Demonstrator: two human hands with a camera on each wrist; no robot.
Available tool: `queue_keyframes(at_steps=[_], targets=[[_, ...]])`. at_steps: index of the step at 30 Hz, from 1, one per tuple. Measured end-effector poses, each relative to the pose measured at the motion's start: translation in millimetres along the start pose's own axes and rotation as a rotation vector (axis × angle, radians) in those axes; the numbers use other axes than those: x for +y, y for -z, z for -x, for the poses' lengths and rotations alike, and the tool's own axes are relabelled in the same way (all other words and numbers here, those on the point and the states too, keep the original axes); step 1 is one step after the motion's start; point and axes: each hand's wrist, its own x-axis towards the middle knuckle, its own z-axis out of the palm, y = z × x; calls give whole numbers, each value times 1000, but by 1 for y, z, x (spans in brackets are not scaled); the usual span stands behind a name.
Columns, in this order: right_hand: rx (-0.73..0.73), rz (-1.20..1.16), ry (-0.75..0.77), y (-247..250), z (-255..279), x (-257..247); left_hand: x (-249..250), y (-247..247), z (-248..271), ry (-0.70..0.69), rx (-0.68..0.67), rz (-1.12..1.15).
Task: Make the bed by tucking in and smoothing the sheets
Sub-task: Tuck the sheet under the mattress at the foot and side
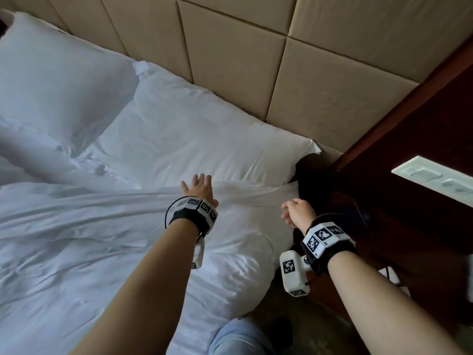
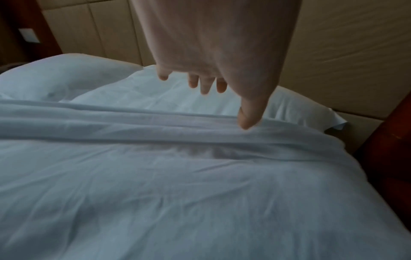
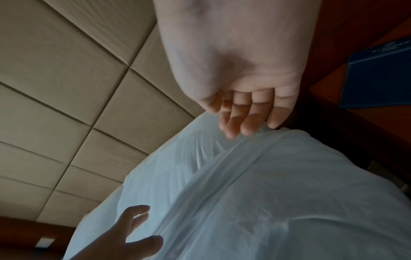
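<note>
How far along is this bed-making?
Done: the sheet is pulled up to the pillows. In hand: the left hand lies flat at its bunched top fold; the right hand hangs loosely curled by the corner. Left: creases, tucking.

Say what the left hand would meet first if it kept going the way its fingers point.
Probably the near pillow: the left hand lies open over the folded sheet edge, fingers aimed at it. Beyond stands the padded headboard. Height above the sheet is unclear.

Left hand flat, fingers spread; right hand loosely curled
</note>
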Motion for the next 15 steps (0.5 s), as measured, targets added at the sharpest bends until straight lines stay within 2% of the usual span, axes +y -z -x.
queue_keyframes(at_steps=[3,5,9,13,15], targets=[[-14,70,17,-12,-6,-2,-13,-6,-8,56,-158,96],[-39,103,21,-20,-5,0,-18,-5,-7,66,-214,120],[-125,247,66,-35,-4,0,-24,-24,-6,-23,-328,6],[-288,606,172,-43,1,-12,-19,-28,31,-152,-350,-4],[-355,839,314,-49,10,-17,-20,-25,51,-199,-284,48]])
